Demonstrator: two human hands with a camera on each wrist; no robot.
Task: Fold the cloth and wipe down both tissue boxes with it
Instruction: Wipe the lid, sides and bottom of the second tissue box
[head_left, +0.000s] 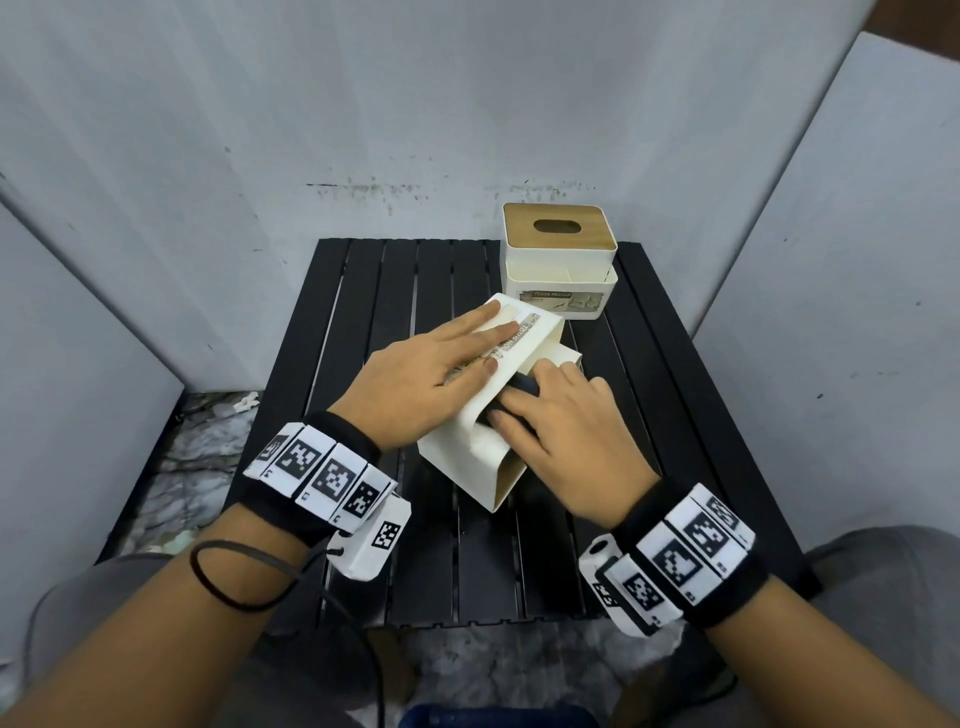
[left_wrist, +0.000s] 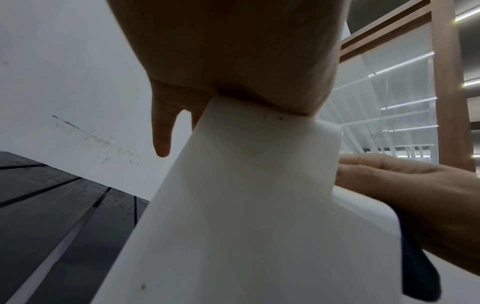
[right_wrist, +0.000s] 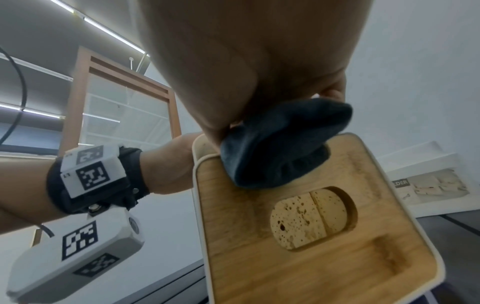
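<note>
A white tissue box (head_left: 467, 457) lies tipped on its side in the middle of the black slatted table (head_left: 374, 291), its wooden lid (right_wrist: 311, 267) facing me. My left hand (head_left: 457, 353) rests flat on the box's upper face with straight fingers. My right hand (head_left: 561, 431) holds a bunched dark blue cloth (head_left: 522, 387) against the box's right side, by the top edge of the lid. The cloth (right_wrist: 275, 148) bulges out from under the palm. A second white tissue box (head_left: 558, 260) with a wooden lid stands upright at the back right.
Grey panels (head_left: 156, 182) wall in the table on the left, back and right. Bare slats lie to the left of the tipped box and in front of it. A marbled floor (head_left: 197, 457) shows past the table's left edge. My knees sit below the front edge.
</note>
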